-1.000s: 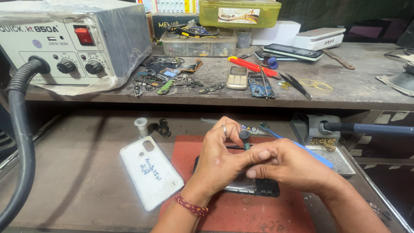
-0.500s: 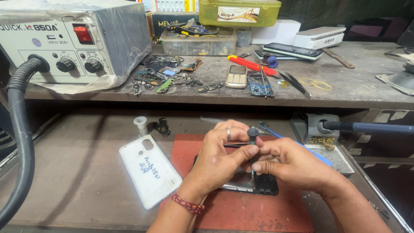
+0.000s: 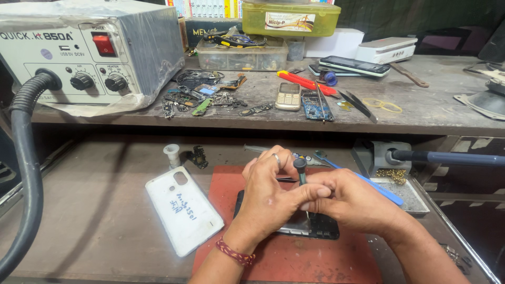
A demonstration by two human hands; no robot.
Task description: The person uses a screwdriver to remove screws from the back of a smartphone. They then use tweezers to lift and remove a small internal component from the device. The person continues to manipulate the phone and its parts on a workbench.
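Note:
An opened black phone [image 3: 315, 225] lies on a red work mat [image 3: 294, 257] on the lower bench. My right hand [image 3: 350, 202] holds a small dark-handled screwdriver [image 3: 301, 169] upright, its tip down on the phone. My left hand [image 3: 268, 197], with a ring and a red wrist thread, rests over the phone and touches the screwdriver shaft and my right fingers. The phone's middle is hidden under both hands. A white phone back cover [image 3: 183, 209] lies just left of the mat.
A grey hot-air station [image 3: 89, 52] with a black hose [image 3: 23, 173] stands on the upper shelf left. Circuit boards, a small keypad phone [image 3: 288, 95], red tool [image 3: 305, 82], tweezers and boxes litter the shelf. A soldering iron stand [image 3: 384, 158] and blue tool [image 3: 368, 181] sit right.
The screwdriver has gone from tilted to upright between my fingers, and both hands have closed in slightly over the phone.

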